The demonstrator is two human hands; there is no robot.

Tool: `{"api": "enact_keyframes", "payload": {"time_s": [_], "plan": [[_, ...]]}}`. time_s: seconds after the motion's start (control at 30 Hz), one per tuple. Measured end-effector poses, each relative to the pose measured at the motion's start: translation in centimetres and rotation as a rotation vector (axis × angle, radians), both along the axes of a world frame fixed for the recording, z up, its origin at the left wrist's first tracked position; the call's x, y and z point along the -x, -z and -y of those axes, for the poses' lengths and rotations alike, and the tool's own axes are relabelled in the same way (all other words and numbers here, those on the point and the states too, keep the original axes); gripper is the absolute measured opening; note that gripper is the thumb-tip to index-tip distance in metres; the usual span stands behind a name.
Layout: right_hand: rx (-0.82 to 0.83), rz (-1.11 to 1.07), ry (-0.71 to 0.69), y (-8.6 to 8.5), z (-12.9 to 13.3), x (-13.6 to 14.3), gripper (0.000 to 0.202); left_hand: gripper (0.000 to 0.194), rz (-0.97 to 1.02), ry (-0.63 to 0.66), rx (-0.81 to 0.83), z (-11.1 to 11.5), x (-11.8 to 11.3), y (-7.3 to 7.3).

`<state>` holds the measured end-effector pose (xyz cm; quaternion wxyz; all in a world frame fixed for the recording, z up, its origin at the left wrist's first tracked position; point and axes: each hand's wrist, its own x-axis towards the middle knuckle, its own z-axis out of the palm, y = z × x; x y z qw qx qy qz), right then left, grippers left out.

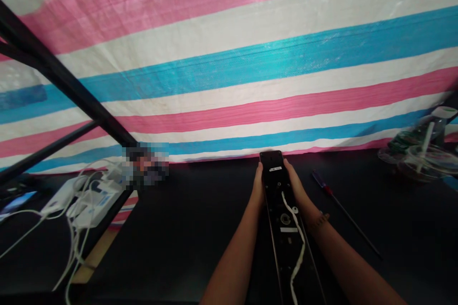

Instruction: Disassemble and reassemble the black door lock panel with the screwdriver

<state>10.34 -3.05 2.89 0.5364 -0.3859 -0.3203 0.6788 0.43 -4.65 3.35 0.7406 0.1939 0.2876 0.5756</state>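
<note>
A long black panel-like device [275,205] lies lengthwise in front of me, its near end running out of the bottom of the view. Small white labels, screw holes and a round fitting show on its upper face, and a white cable [302,243] trails along it toward me. My left hand [258,186] grips the left edge near the far end. Opposite it, my right hand [296,183] is closed on the right edge; the fingers of both hands are partly hidden beneath or behind the device. To the right rests a long screwdriver [336,198], touched by neither hand.
The black tabletop [186,233] reaches back to a striped plastic sheet [250,66]. White power strips [98,205] with tangled cables lie at left beside a black metal frame [64,76]. Clear plastic containers [422,164] stand at far right.
</note>
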Motion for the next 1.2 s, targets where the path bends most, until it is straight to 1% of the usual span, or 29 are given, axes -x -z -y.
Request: {"api": "enact_keyframes", "payload": {"time_s": [0.07,0.13,0.23,0.33,0.43,0.53,0.63,0.8,0.9,1.07,1.2], "plan": [[-0.001,0.030,0.020,0.4,-0.4,0.0,0.055,0.058,0.004,-0.006,0.036,-0.1,0.1,0.1],[-0.041,0.063,0.068,1.0,-1.0,-0.1,0.056,0.056,-0.010,-0.018,0.092,-0.5,0.3,0.3],[-0.114,0.133,0.153,2.0,-1.9,-0.3,0.058,0.049,-0.088,-0.093,0.153,-1.3,0.4,0.8],[-0.139,0.199,0.189,2.7,-2.4,-0.6,0.060,0.041,-0.152,-0.215,0.152,-1.9,0.6,1.4],[-0.152,0.236,0.198,2.7,-2.5,-0.7,0.061,0.044,-0.172,-0.264,0.120,-2.1,0.7,1.8],[-0.147,0.235,0.189,2.5,-2.4,-0.7,0.063,0.045,-0.195,-0.273,0.084,-2.2,0.7,2.0],[-0.145,0.249,0.204,2.5,-2.5,-0.6,0.061,0.045,-0.191,-0.266,0.081,-2.3,0.8,2.4],[-0.129,0.268,0.230,2.7,-2.6,-0.7,0.056,0.038,-0.240,-0.247,0.106,-2.7,0.9,2.9],[-0.123,0.262,0.246,2.6,-2.5,-0.8,0.056,0.036,-0.257,-0.254,0.091,-2.9,1.0,2.9],[-0.127,0.293,0.283,2.3,-2.3,-0.9,0.052,0.041,-0.296,-0.283,0.019,-3.0,1.2,2.8],[-0.135,0.312,0.287,2.1,-2.0,-0.9,0.050,0.041,-0.293,-0.283,0.004,-2.9,1.2,2.6]]}}
